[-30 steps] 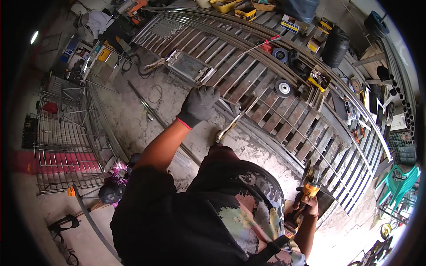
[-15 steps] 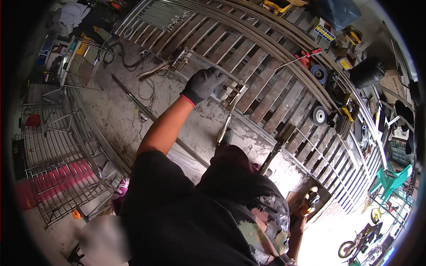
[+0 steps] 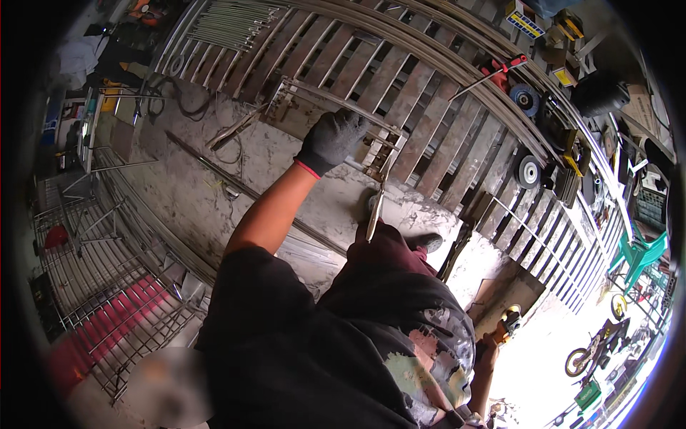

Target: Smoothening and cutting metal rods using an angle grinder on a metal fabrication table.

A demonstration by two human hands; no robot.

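My left hand (image 3: 332, 141), in a dark grey glove with a red cuff, is closed at the edge of a rectangular metal frame (image 3: 314, 86). The glove hides its exact grip. This frame lies along the near edge of a slatted metal rack. Locking clamps sit at its ends; the handle of the right-hand clamp (image 3: 377, 207) points down toward my legs. Low at the right, my right hand (image 3: 490, 343) is closed around a yellow and black power tool (image 3: 511, 319), which looks like an angle grinder. The tool is small and partly hidden.
The slatted rack (image 3: 436, 154) bears long metal bars, thin rods (image 3: 232, 25), a red-handled tool (image 3: 509, 64), a blue disc (image 3: 525, 100) and a wheel (image 3: 529, 172). Wire racks (image 3: 107, 286) stand at left. A green chair (image 3: 638, 256) and a motorbike (image 3: 597, 350) are at right.
The whole view has shifted slightly. My left hand stays at the metal frame. My right hand and the power tool have moved a little up and right in the picture. A shoe now shows.
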